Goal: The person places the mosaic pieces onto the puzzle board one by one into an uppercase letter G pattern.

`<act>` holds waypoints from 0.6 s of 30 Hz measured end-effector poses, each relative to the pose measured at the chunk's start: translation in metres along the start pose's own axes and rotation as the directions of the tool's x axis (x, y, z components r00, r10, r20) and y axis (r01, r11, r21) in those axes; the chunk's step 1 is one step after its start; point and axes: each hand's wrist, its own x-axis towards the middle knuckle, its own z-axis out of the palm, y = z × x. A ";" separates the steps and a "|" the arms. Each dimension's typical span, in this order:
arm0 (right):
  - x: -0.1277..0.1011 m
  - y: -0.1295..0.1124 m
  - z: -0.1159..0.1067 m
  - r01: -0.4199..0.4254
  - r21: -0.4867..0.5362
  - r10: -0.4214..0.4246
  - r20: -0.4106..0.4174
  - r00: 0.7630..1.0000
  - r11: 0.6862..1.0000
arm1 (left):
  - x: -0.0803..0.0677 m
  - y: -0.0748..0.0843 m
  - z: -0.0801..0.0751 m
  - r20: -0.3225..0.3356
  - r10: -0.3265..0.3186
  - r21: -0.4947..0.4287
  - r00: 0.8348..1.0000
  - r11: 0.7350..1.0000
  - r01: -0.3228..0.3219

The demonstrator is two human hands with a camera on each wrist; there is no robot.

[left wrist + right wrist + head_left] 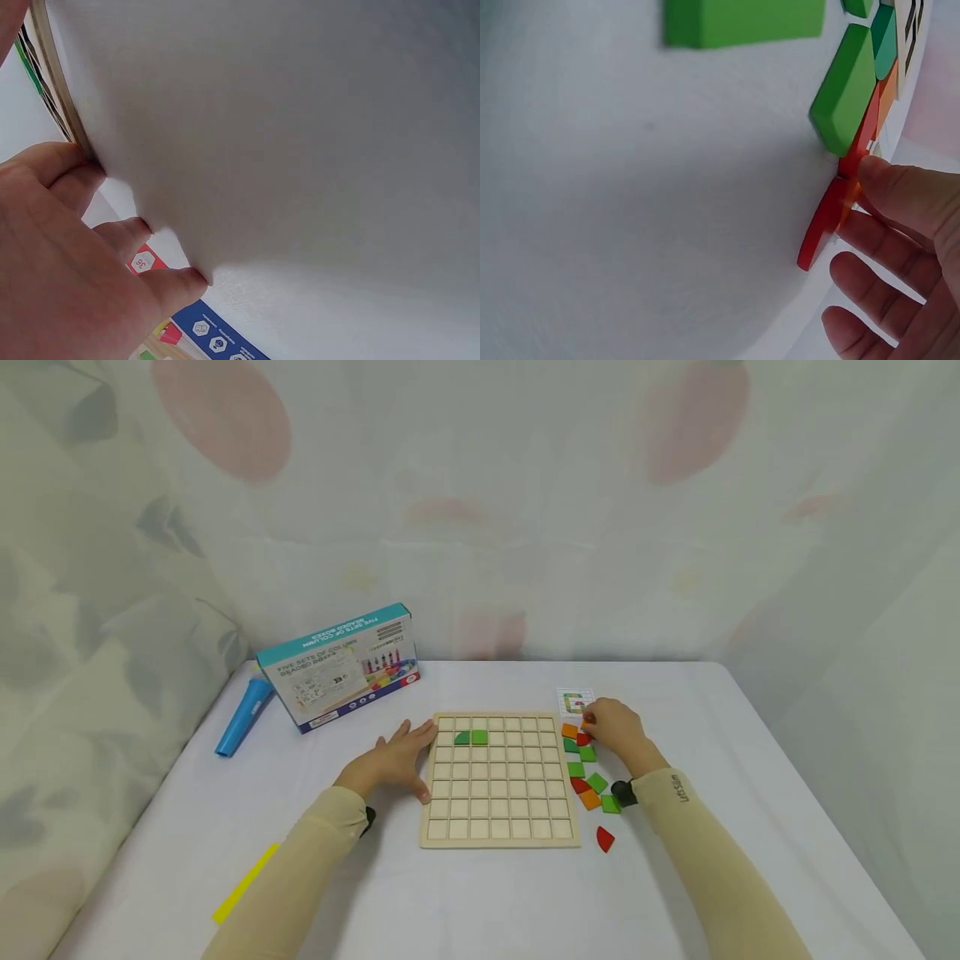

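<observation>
A wooden grid board (498, 785) lies flat on the white table, with a dark green curved tile (462, 738) and a light green square tile (479, 737) side by side in its second row. At its left edge rests my left hand (390, 760), fingers spread, thumb and index finger touching the rim (64, 90). Beyond the board's right side, my right hand (618, 735) pinches an orange tile (850, 213) between thumb and index finger. Close to those fingertips are red tiles (821, 225) and a green tile (845, 90). The fingers partly hide the orange tile.
Several loose red, orange and green tiles (576, 770) lie along the board's right side, one red tile (605, 839) nearer the front. A small pattern card (575, 702) is behind them. At the left stand a box (345, 672), a blue stick-shaped object (246, 717) and a yellow strip (246, 883).
</observation>
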 end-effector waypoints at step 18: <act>0.008 -0.023 -0.008 0.097 0.012 -0.096 -0.074 0.993 0.995 | -0.002 0.000 0.000 -0.002 -0.002 -0.033 1.000 0.999 0.002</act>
